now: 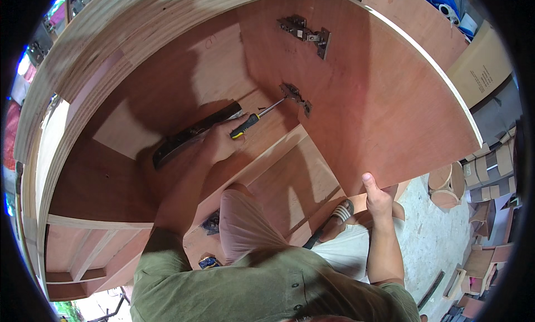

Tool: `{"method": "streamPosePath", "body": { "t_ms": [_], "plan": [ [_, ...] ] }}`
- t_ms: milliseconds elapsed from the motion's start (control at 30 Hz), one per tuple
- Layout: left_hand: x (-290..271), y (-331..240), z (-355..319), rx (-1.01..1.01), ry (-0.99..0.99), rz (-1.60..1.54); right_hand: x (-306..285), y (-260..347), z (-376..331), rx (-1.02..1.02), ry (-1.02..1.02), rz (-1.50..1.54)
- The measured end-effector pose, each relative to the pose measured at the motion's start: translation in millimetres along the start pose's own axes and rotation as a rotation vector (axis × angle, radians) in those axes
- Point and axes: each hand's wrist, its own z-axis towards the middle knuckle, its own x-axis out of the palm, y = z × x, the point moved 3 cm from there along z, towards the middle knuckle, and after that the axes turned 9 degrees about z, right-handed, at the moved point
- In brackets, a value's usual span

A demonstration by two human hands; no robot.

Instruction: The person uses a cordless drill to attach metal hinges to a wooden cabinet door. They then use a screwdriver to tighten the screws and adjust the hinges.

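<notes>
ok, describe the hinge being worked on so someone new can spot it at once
Start at the big reddish plywood door panel swung open on the cabinet. Two metal hinges sit along its inner edge; take the lower hinge. Unlike the upper hinge, it has the tip of the yellow-and-black screwdriver, held in the left hand, against it.

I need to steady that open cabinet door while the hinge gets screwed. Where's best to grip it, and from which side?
Grip the door by its free lower edge, coming from the right, where the right hand already clasps it. That edge is bare, far from the lower hinge, and clear of the screwdriver in the left hand.
</notes>
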Motion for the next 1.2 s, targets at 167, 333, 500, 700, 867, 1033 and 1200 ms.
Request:
{"method": "streamPosePath", "body": {
  "t_ms": [167, 333, 500, 700, 867, 1033, 1200],
  "plan": [
    [-1.4, -21.8, -8.4, 0.330, -0.213, 0.487, 0.4, 0.4, -0.2, -0.036, -0.045, -0.008],
    [6.2, -7.2, -2.3, -0.174, -0.307, -0.295, -4.2, -8.7, -2.6, 0.038, -0.016, 0.026],
    [33.6, 26.8, -1.7, -1.200, -0.056, -1.562, -4.9, -8.6, -2.8, 0.045, -0.024, 0.015],
    [19.7, 45.4, -6.1, -0.727, 0.510, -1.328, -3.3, -8.8, -1.1, 0.030, 0.001, 0.047],
    [4.0, -8.5, -4.3, 0.358, -0.245, 0.461, -2.4, -8.0, -1.9, 0.017, -0.033, 0.059],
    [4.4, -14.5, -9.6, 0.357, -0.188, 0.518, -5.5, -10.4, -2.9, 0.050, -0.034, 0.073],
    [-0.2, -5.4, -1.5, -0.069, -0.485, -0.408, 0.3, -4.4, -0.5, -0.020, -0.023, 0.041]
  ]
}}
